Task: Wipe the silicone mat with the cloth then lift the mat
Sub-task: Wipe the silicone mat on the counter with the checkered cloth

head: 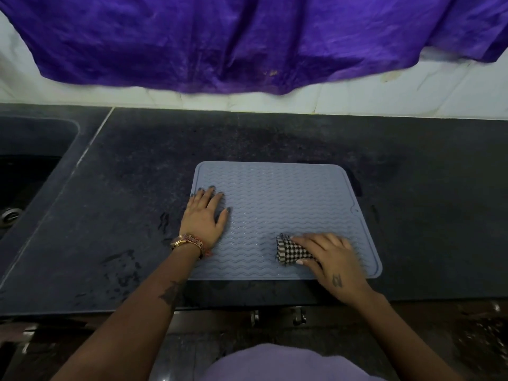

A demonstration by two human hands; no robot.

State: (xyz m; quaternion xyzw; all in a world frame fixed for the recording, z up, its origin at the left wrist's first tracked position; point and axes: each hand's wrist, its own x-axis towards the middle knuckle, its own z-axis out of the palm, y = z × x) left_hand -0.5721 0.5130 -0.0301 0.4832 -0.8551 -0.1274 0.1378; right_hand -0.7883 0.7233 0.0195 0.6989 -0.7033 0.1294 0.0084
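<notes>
A grey-blue silicone mat with wavy ridges lies flat on the dark counter, near its front edge. My left hand rests palm down on the mat's left side, fingers spread, holding nothing. My right hand presses a folded black-and-white checked cloth onto the mat near its front right part. Most of the cloth is covered by my fingers.
The dark stone counter shows wet smears left of the mat. A sunken sink with a drain sits at the far left. A purple cloth hangs over the white tiled wall behind. Cabinet handles are below the counter edge.
</notes>
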